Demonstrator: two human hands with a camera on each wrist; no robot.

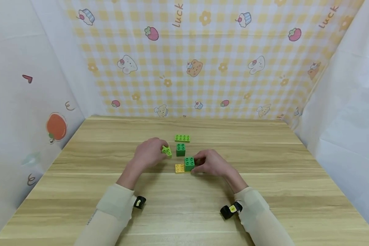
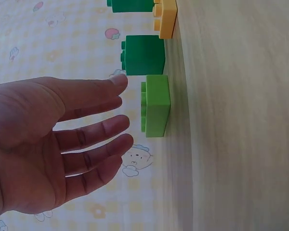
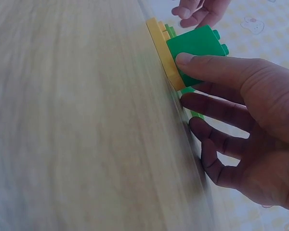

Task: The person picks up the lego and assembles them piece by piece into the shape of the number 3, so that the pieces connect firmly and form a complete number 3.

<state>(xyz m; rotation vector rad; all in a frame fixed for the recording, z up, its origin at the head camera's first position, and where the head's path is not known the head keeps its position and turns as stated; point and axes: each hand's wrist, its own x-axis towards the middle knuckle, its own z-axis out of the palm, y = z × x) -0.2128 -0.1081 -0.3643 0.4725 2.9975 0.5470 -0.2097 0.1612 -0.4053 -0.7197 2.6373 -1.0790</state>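
Nearest the camera, on the wooden table [image 1: 178, 218], two forearms in pale sleeves [image 1: 110, 208] come in, each with a black wrist gadget [image 1: 139, 202] by the cuff. Past them sits a flat yellow brick [image 1: 179, 168] with a green block [image 1: 189, 164] on its right half, so you can only see studs on the left bit.

Right hand [image 1: 211, 163] is on that green block: the thumb presses its near side, index finger curled round behind, though the tip's hidden. The other fingers are curved and apart, not round anything.

A bit further up and off to the left is the left hand [image 1: 149, 152], with fingers pretty straight and slightly spread, thumb apart. Its tips end just beside a lime block [image 1: 168, 152], and the wrist view shows a gap between them.

Right of the lime one, a second green block [image 1: 180, 150] stands on its own, studs up. Behind that there's a flat lime brick [image 1: 182, 138], then the yellow checked cloth [image 1: 184, 44] with cartoon animals and cupcakes at the very back.
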